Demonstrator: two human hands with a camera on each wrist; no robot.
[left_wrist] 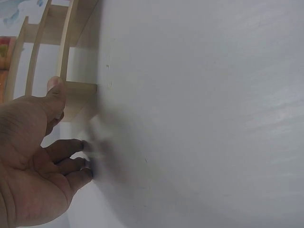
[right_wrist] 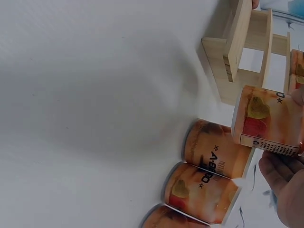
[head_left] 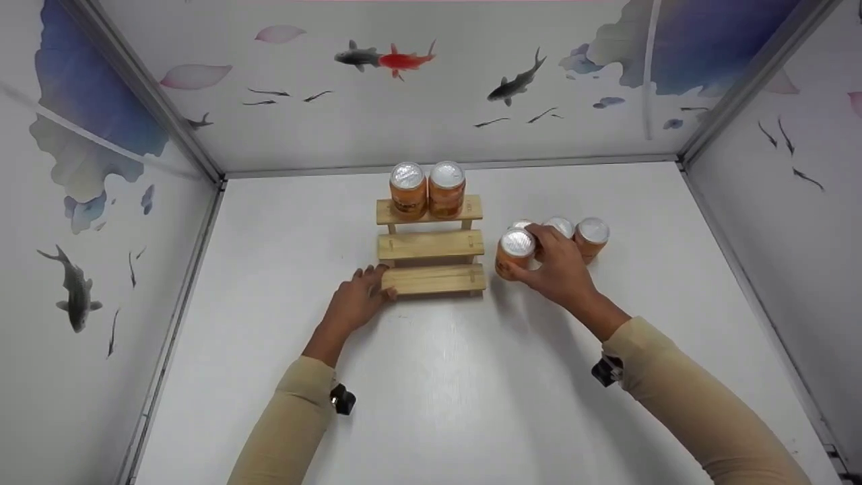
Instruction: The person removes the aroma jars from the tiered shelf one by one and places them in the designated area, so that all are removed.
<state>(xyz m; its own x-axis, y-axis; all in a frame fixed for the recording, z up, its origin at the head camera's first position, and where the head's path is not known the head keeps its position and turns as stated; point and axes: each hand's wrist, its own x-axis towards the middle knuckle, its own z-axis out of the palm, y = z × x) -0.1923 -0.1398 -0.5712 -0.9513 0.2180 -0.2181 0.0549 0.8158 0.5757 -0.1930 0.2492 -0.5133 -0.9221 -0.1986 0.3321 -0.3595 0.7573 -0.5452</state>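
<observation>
1. Side wall panel, white, printed with a grey fish – edges the white tabletop.
2. Wrist camera, black, at the left cuff.
3. Left hand: thumb and forefinger pinch the left end of the lowest step of a three-step wooden rack; the rack stands on the tabletop.
4. Two orange-labelled cans, silver-lidded, upright side by side on the top step.
5. Held can, same type – raised off the tabletop, just right of the rack.
6. Right hand: thumb and fingers grip the held can.
7. Three standing cans, upright in a row on the tabletop; hand and held can partly block them from the head view.
</observation>
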